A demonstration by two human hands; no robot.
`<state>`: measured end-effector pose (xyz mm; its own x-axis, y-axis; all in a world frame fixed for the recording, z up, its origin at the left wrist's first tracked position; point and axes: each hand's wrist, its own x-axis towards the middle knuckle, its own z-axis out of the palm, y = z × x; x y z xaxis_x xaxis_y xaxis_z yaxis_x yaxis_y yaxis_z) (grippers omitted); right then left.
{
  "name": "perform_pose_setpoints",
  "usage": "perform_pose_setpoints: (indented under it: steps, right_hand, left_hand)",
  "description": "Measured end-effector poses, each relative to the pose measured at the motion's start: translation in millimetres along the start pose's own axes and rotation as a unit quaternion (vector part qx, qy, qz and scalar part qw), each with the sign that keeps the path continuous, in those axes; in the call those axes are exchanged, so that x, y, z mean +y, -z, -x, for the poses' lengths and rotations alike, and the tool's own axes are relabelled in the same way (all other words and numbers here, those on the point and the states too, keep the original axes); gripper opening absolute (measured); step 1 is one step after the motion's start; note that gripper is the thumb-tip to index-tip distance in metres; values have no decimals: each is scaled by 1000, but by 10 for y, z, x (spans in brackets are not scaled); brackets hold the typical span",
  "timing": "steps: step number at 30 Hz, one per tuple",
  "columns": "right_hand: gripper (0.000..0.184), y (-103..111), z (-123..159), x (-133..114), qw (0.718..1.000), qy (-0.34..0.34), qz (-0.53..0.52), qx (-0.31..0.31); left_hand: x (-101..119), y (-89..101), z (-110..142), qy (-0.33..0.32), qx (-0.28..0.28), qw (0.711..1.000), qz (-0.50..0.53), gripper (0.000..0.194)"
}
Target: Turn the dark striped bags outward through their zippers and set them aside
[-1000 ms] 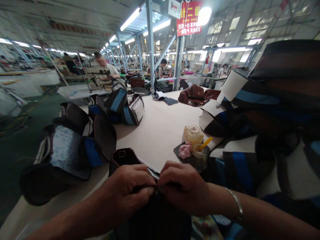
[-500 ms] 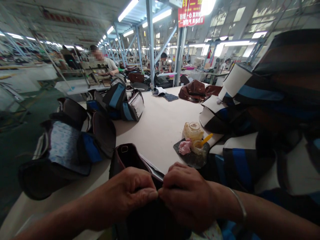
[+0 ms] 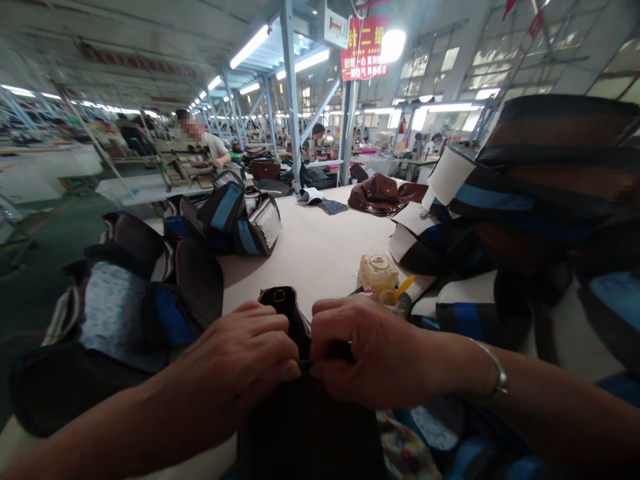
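Our fingers are curled and closed, the left hand (image 3: 245, 353) and the right hand (image 3: 367, 350) each pinching the edge of a dark bag (image 3: 310, 430), their tips close together. The bag hangs below our fingertips, and its open end rises just beyond them, with a small metal ring (image 3: 279, 295) inside. We wear a silver bangle (image 3: 495, 373) behind the right fingers.

Beyond our fingers lies the pale table (image 3: 320, 243). Ahead and to their right, we see a yellow stick (image 3: 404, 287) in a small jar (image 3: 387, 298), beside a cream container (image 3: 379, 270); farther out sits a brown leather bag (image 3: 375, 193). Black-and-blue pieces crowd both sides of our fingers — a left heap (image 3: 185, 293) and a taller right heap (image 3: 500, 193). Far ahead and left, a person (image 3: 215, 145) is at a machine.
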<state>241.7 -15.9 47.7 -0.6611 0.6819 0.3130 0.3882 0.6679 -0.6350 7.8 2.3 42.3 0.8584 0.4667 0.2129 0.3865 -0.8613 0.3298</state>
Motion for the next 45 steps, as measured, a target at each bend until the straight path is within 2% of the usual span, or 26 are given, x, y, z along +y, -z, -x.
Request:
perform_pose_setpoints:
  steps: [1,3,5,8,10,12,14,17,21,24,27,32,35,39,45]
  right_hand:
    - [11,9,-28,-43,999,11,19,34]
    - [8,35,-83,-63,998,32,-12,47]
    - [19,45,-130,30,994,44,-96,12]
    - [44,-58,-170,307,971,6,-233,-52]
    - [49,-207,-173,471,941,-27,-325,-90]
    - [50,-368,-172,556,923,-27,-372,-96]
    - [55,-496,-184,567,932,13,-355,-70]
    - [64,-612,-241,511,957,44,-286,-26]
    - [80,-702,-326,404,980,-6,-198,16]
    - [90,-742,-342,365,985,-56,-151,58]
    - [92,-734,-320,423,979,-38,-187,76]
    - [84,-672,-274,603,954,2,-301,5]
    - [84,-680,-268,640,942,2,-336,-7]
    - [79,-726,-272,616,939,15,-345,12]
    - [79,-742,-282,575,946,9,-321,38]
  left_hand:
    - [-33,46,9,4,15,1000,11,25]
    - [-101,106,70,38,27,997,67,27]
    - [-171,105,183,102,25,984,147,30]
    - [-266,27,399,189,20,950,250,38]
    - [-293,-4,524,216,-7,933,289,42]
    - [-272,26,598,235,-48,922,306,43]
    - [-203,102,601,248,-75,911,321,44]
    - [-39,191,482,277,-75,904,318,46]
    - [157,141,281,325,-39,914,240,26]
    - [187,82,233,320,-39,900,293,17]
    - [140,84,248,321,-54,876,357,25]
    - [81,101,243,331,-36,844,420,35]
    - [69,49,238,363,-13,830,424,39]
    - [58,-22,243,393,-1,809,436,38]
    - [45,-57,241,403,9,803,440,35]
